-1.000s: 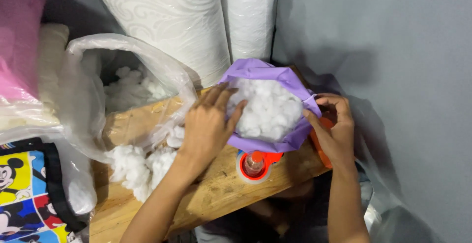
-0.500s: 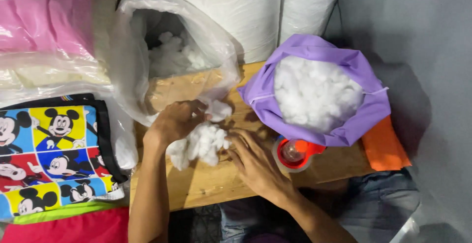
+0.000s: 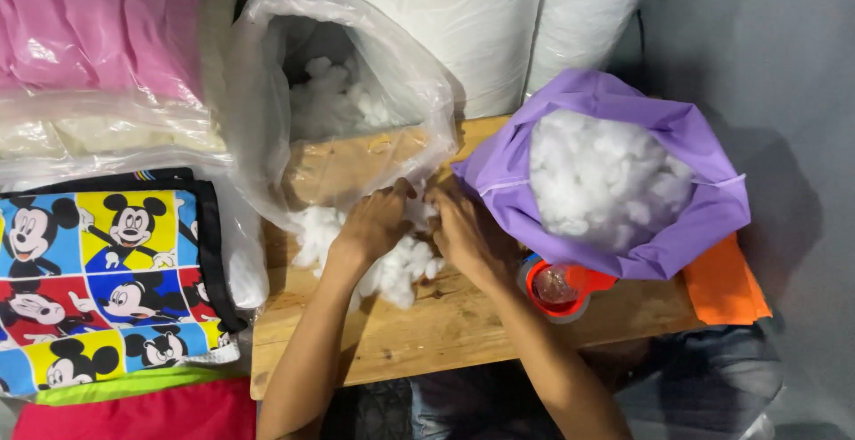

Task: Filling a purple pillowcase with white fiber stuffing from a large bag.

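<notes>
Hands meet over a loose heap of white stuffing (image 3: 392, 257) on a wooden board (image 3: 445, 324). Left hand (image 3: 378, 222) lies palm down on the heap, fingers curled into the fluff near the mouth of a clear plastic bag (image 3: 356, 93); whether they are pinching a tuft or only pressing on it cannot be told. Right hand (image 3: 468, 231) sits just beside the left, fingers bent toward the same clump, fingertips hidden in the white fibre, so its grip cannot be told either.

Stuffing spreads under and to the left of both hands, trailing back into the clear bag, which holds more of it deeper inside. Just right of the right hand stands a purple fabric cover (image 3: 623, 226), open at the top and packed with white filling. Below that cover, close to the right wrist, sits an orange tape roll (image 3: 561, 289); an orange cloth (image 3: 726, 284) pokes out further right. Well left of the left hand lies a cartoon-print fabric (image 3: 107, 271), with a pink wrapped bundle (image 3: 98, 30) above it.
</notes>
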